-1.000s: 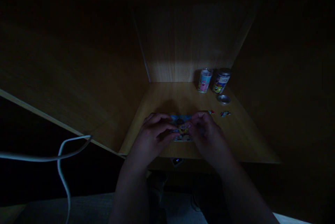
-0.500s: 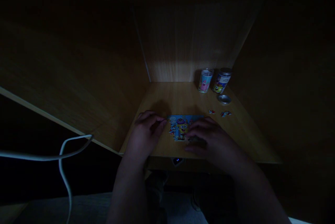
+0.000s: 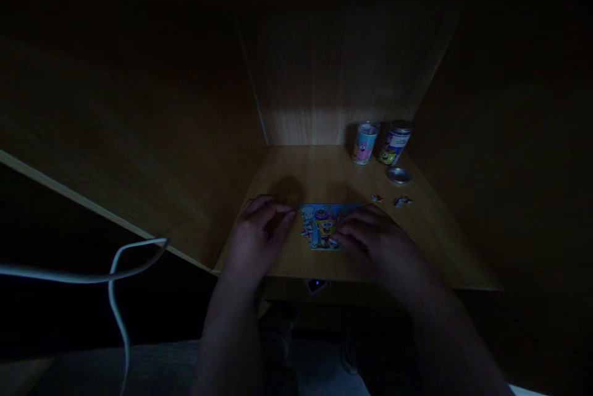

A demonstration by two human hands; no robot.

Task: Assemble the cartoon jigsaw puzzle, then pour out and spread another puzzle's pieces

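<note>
The jigsaw picture [image 3: 323,229] lies flat on the wooden board [image 3: 296,167] between the two hands, its left edge just beside the fingertips of the left hand [image 3: 263,235] and its right part underneath the fingers of the right hand [image 3: 380,246]. The left hand is loosely curled, thumb and forefinger drawn almost together with a small gap behind their tips; whether a piece sits between those tips is too dark to tell. The right hand arches over the picture, fingers bent and bunched towards the thumb, the tips reaching down at the yellow figure right of its middle; they seem to touch the surface there, but I cannot tell if they pinch anything. Just beyond the right hand's knuckles lies a small red-and-white piece [image 3: 377,198], and a little farther to the right of it a bluish cluster of pieces [image 3: 403,201]. Past these, farther from the same hand, a round metal lid [image 3: 399,176] rests on the board, and behind it stand a pink-and-blue can [image 3: 364,146] and a darker can with a pale label [image 3: 394,144]. Well to the left of the left hand hangs a white cable [image 3: 113,285].
</note>
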